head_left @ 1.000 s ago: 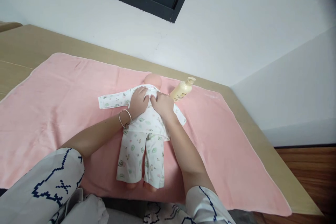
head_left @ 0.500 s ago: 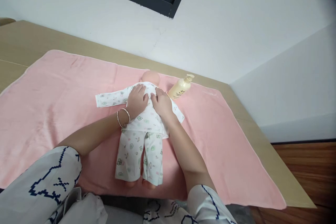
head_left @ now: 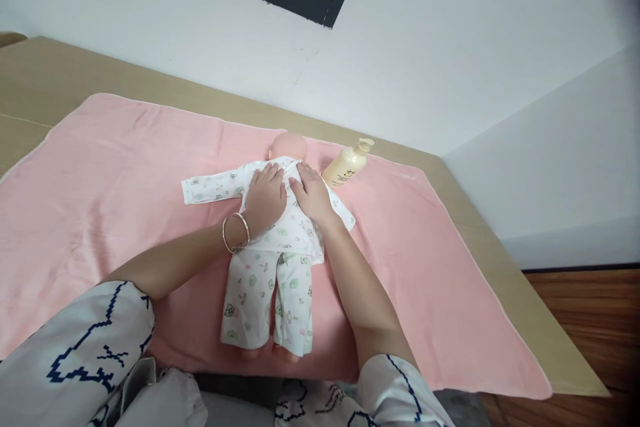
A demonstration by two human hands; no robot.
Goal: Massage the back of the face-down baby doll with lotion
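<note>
A pale yellow bottle [head_left: 345, 165] with a pump top is on the pink blanket [head_left: 425, 280], a bit right of the middle and up high. It has small dark writing on it. I can't tell what is inside.

The doll [head_left: 289, 233] lies in the middle of the picture, with its head up top and its feet near the bottom. It has white clothes with little pictures on them. One sleeve sticks out to the left.

The left hand [head_left: 266, 199] and right hand [head_left: 314, 197] lie flat on the doll's top, side by side. The fingers are nearly straight and point up toward its head, and the thumbs point in at each other. They are not gripping anything. The doll is right under the fingers, and the bottle is just past the right hand.
</note>
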